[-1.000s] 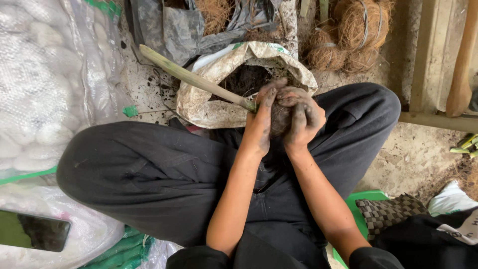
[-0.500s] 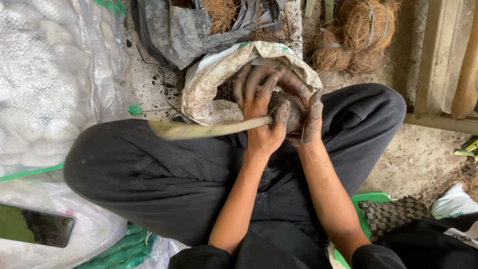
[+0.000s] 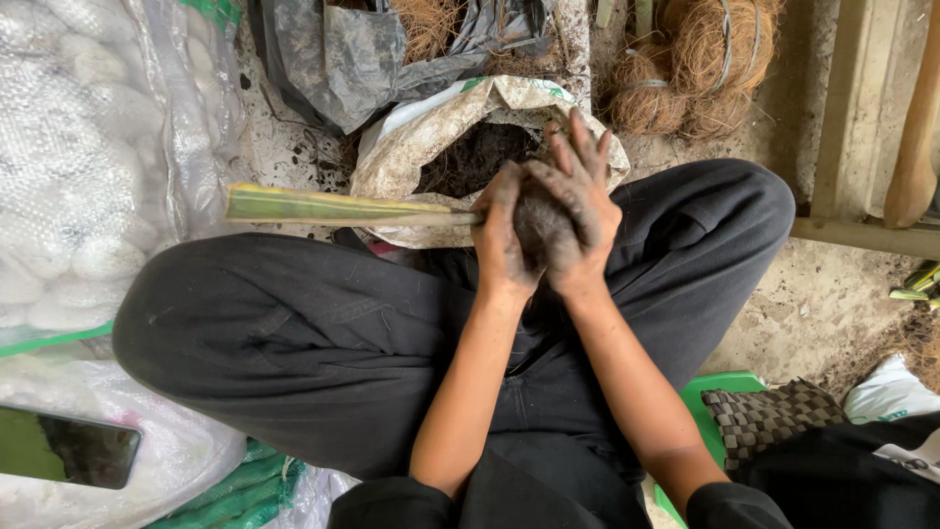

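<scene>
Above an open soil sack [image 3: 411,147], both hands (soil-caked) [image 3: 548,220] press together around a cutting's [image 3: 333,207] dark soil ball [image 3: 537,227].

single head view, looks steeply down from close above at own lap, forearms and ground just ahead

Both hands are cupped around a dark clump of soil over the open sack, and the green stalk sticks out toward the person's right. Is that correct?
Not quite. In the head view the green stalk sticks out toward the person's left, not right. The left hand and right hand are indeed cupped around the dark clump of soil over the open sack.
</scene>
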The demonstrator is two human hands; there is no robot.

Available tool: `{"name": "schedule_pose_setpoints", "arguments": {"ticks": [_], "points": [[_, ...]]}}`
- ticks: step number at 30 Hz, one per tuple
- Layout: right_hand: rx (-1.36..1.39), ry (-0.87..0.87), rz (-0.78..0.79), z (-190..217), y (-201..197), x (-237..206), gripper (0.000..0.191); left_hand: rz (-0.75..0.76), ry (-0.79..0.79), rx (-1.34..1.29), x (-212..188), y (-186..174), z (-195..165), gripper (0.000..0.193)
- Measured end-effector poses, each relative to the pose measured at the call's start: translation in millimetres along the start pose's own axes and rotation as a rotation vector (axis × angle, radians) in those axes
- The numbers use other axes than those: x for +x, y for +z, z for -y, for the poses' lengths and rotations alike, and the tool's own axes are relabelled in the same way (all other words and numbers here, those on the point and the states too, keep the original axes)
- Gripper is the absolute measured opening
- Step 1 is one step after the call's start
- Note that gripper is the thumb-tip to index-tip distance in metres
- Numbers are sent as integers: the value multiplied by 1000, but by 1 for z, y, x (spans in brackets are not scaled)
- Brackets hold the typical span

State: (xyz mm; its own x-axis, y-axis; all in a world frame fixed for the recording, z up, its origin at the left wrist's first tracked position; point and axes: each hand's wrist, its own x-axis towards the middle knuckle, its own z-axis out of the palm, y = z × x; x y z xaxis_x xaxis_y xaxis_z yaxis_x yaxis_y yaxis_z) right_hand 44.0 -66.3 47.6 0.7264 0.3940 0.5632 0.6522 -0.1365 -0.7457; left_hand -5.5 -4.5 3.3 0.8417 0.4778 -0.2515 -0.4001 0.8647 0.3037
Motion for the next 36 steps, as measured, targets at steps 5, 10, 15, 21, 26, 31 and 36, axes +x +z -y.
{"name": "schedule_pose_setpoints", "arguments": {"ticks": [5, 10, 15, 21, 26, 31, 36], "points": [[63, 96, -44, 7, 15, 3, 42, -9, 114, 309, 5, -8, -5, 18], [948, 610, -21, 5, 8, 7, 68, 86, 370, 884, 12, 6, -24, 27], [893, 683, 84, -13, 1, -12, 46, 40, 774, 1310, 8, 16, -23, 47], [450, 415, 86, -20, -5, -11, 39, -41, 587, 1221, 12, 12, -14, 49], [336, 93, 119, 7, -9, 10, 58, -133, -173, 204, 5, 1, -15, 45], [188, 367, 35, 16, 2, 8, 40, 4, 89, 371, 4, -10, 6, 14], [424, 569, 31, 5, 4, 12, 54, 4, 130, 591, 7, -8, 3, 13]]}}
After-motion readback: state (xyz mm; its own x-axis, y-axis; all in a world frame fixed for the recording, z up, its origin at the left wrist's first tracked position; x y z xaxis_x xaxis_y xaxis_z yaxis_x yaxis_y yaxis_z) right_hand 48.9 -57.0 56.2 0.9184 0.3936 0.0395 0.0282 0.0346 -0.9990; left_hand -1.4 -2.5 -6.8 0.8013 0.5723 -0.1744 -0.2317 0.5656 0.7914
